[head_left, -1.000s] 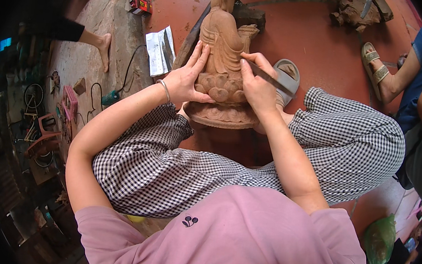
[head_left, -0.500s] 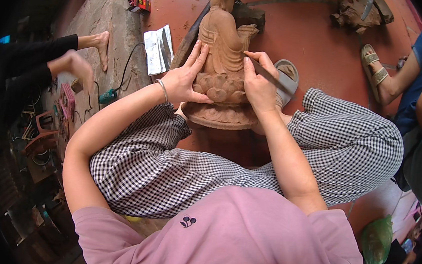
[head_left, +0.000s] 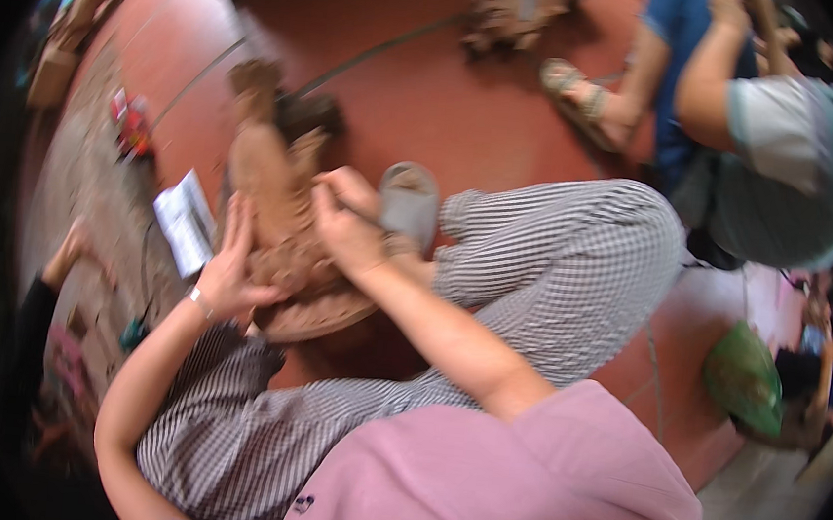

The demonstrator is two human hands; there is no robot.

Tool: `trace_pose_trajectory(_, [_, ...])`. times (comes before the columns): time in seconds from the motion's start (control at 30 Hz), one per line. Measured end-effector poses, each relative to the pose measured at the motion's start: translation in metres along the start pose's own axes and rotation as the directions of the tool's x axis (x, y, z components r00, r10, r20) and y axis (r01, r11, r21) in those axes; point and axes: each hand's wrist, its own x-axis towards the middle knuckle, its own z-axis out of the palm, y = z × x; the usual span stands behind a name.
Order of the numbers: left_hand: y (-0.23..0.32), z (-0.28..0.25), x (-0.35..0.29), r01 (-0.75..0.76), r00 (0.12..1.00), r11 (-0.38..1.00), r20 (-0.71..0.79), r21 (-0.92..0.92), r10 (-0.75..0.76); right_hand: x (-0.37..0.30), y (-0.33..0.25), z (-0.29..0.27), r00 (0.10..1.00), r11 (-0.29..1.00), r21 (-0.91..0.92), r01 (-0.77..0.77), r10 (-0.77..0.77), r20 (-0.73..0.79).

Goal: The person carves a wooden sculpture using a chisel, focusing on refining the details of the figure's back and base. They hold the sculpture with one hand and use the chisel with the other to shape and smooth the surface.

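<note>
A brown carved wooden statue of a seated figure (head_left: 263, 182) stands between my legs, leaning left in the tilted, motion-smeared view. Its round petalled base (head_left: 317, 316) is near my shins. My left hand (head_left: 230, 271) lies against the statue's lower left side, fingers stretched out and thumb apart across the petals. On the right side, my right hand (head_left: 348, 229) is closed around a thin dark stick-like tool (head_left: 366, 218), close to the figure's folds. Blur hides the tool's tip and exact kind.
White printed paper (head_left: 184, 223) and a red box (head_left: 133, 126) lie to the left. A rough wood piece (head_left: 522, 17) sits at the far side. Another person's sandalled foot (head_left: 589, 102) is at the right, with a green bag (head_left: 745, 378) nearer. At left shows another person's foot (head_left: 65, 254).
The view has swung right and tilted, so the statue and my hands appear farther left and more of the person at right shows. Both hands stay at the statue.
</note>
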Motion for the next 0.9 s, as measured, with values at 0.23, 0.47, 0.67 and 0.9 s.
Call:
trace_pose_trajectory(0.23, [0.000,0.013,0.006,-0.026,0.999,0.996,-0.027,-0.080,0.024,-0.013,0.001,-0.006,0.997,0.992,0.106,-0.062,0.057,0.048])
trace_pose_trajectory(0.47, [-0.001,0.008,0.006,-0.036,0.999,0.999,-0.019,-0.010,0.036,-0.009,-0.001,0.001,0.992,0.988,0.087,-0.124,0.127,-0.029])
trace_pose_trajectory(0.67, [-0.003,0.010,0.003,-0.026,0.999,0.999,-0.036,-0.032,0.025,-0.011,0.004,0.004,0.998,0.985,0.160,-0.067,0.066,0.011])
trace_pose_trajectory(0.9, [0.002,0.006,0.004,-0.023,0.999,0.998,-0.035,-0.055,0.021,-0.016,0.008,0.011,0.997,0.992,0.104,-0.067,0.069,-0.019])
